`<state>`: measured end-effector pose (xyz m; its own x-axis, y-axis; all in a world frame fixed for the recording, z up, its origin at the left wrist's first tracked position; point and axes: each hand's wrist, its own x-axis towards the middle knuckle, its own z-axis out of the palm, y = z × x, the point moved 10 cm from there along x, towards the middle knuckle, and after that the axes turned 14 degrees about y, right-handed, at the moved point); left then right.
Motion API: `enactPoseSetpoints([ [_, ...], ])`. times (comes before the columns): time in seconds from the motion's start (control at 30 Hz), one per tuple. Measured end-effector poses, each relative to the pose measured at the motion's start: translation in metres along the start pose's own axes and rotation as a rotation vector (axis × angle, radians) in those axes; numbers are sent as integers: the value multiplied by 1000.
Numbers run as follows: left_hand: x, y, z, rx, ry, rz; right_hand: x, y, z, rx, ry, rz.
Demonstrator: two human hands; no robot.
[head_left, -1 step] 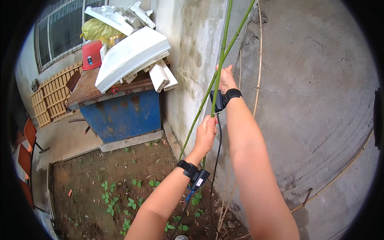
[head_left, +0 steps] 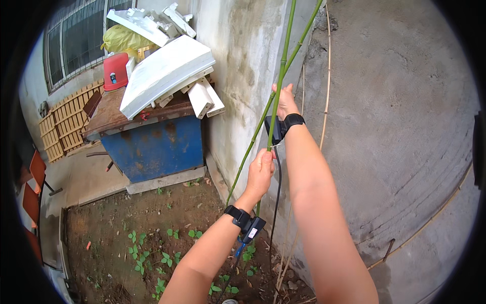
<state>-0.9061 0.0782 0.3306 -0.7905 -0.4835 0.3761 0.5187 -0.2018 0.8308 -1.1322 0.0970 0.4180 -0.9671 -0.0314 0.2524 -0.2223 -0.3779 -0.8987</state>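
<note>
Two thin green bamboo poles (head_left: 286, 48) cross in front of me, slanting up out of the view. My left hand (head_left: 260, 175) is wrapped round one pole below the crossing, thumb lying up along it. A thin whitish strand (head_left: 276, 145) shows just above that thumb. Higher up, my right hand (head_left: 286, 100) is at the crossing, fingers curled behind the poles; a fingertip shows on their left side, and the poles hide part of the grip. Each wrist wears a black strap with a small black device (head_left: 251, 229) and a cable.
A concrete wall (head_left: 400, 126) rises close on the right, with dry canes (head_left: 327, 81) against it. Small green plants (head_left: 139, 253) grow in the soil below. At the left, a rusty blue bin (head_left: 157, 147) carries white foam (head_left: 169, 71) and a red bucket (head_left: 116, 71).
</note>
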Motion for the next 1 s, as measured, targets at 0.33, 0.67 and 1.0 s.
enactPoseSetpoints([
  [0.33, 4, 0, -13, -30, 14, -25, -37, -7, -1, -119, -99, 36],
  [0.67, -51, 8, 63, 36, -55, 60, -163, -95, -88, -326, -233, -40],
  [1.0, -89, 7, 85, 107, 187, 24, -221, -112, -123, -385, -221, 49],
])
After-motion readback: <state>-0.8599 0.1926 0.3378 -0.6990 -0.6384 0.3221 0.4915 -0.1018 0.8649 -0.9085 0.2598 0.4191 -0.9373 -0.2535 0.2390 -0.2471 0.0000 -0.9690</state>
